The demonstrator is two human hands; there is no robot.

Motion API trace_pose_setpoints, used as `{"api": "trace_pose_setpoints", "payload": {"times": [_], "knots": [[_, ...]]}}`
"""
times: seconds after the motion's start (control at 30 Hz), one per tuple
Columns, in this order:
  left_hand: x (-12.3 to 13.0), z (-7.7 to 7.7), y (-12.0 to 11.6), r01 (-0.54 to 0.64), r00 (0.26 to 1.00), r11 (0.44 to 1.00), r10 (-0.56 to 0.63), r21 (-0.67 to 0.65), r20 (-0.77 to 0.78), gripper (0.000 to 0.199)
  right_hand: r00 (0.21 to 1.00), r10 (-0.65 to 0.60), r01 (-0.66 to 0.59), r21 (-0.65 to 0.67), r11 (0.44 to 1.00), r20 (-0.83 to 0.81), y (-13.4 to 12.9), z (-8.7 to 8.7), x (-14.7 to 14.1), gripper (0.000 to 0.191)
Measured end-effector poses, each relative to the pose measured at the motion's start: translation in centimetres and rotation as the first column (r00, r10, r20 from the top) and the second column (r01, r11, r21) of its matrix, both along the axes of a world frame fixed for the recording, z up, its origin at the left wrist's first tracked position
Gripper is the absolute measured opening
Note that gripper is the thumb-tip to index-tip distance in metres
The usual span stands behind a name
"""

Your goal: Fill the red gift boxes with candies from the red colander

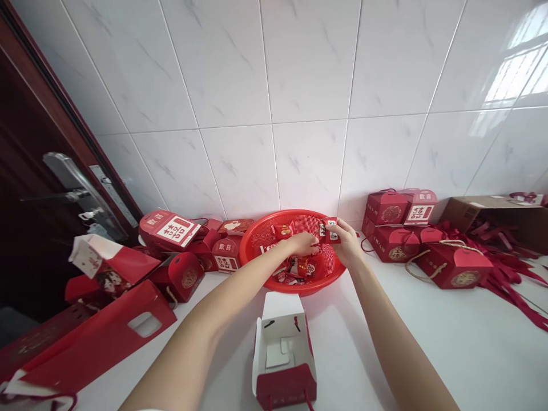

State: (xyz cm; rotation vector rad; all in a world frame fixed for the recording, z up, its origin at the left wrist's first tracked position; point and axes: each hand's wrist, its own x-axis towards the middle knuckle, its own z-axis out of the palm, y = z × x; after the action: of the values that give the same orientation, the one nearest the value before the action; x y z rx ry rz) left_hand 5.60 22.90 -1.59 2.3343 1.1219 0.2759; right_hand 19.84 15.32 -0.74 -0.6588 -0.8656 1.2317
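A round red plastic basket (295, 290) stands against the wall with wrapped candies (295, 267) of several kinds in it. My right hand (346, 241) is closed on a small red packet (329, 230) with white and black print, held over the basket's right side. Inside the basket, my left hand (303, 244) reaches down among the candies with its fingers bent together; a bit of red wrapper shows at the fingertips, but what they grip is too small to name. Nearer to me, between my forearms, is an open gift box (286, 371), white inside and dark red outside, with nothing in it.
Red gift boxes (173, 228) crowd the left side, beside a dark door with a metal handle (85, 194). More red boxes (396, 240) are stacked on the right. Farther right, a cardboard carton (483, 208) and loose red ribbons (503, 291) lie on the white table (398, 302).
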Motion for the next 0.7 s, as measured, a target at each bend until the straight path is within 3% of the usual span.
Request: {"api": "trace_pose_setpoints", "payload": {"times": [0.1,0.23,0.3,0.37,0.47,0.57,0.7], "knots": [[-1.9,1.5,-0.4,-0.03,0.979,0.998,0.04,-0.049,0.202,0.023,0.999,0.0,-0.001,-0.016,1.0,-0.042,0.0,0.3,0.0,0.025],[-4.5,3.5,-2.8,-0.027,0.885,0.996,0.061,-0.081,0.462,0.043,0.998,0.048,-0.049,-0.047,0.998,-0.034,-0.8,1.5,-0.2,0.024],[-5.5,4.1,-4.5,-0.032,0.797,0.994,0.088,-0.103,0.597,0.05,0.993,0.111,-0.109,-0.044,0.993,0.033,-1.7,2.3,-0.4,0.025],[-6.2,4.5,-6.5,-0.057,0.66,0.985,0.16,-0.163,0.734,0.05,0.974,0.198,-0.196,-0.032,0.98,0.108,-2.7,3.2,-0.7,0.03],[-6.8,4.9,-9.3,-0.105,0.506,0.965,0.259,-0.239,0.823,0.049,0.929,0.29,-0.29,-0.031,0.956,0.229,-4.2,4.3,-1.0,0.042],[-7.7,5.1,-11.9,-0.147,0.466,0.954,0.299,-0.26,0.833,0.063,0.876,0.25,-0.275,0.002,0.961,0.413,-6.0,5.3,-1.1,0.042],[-9.7,5.8,-14.6,-0.283,0.491,0.937,0.324,-0.204,0.809,0.069,0.777,0.181,-0.276,0.067,0.959,0.603,-9.1,7.0,-1.3,0.034]]}}
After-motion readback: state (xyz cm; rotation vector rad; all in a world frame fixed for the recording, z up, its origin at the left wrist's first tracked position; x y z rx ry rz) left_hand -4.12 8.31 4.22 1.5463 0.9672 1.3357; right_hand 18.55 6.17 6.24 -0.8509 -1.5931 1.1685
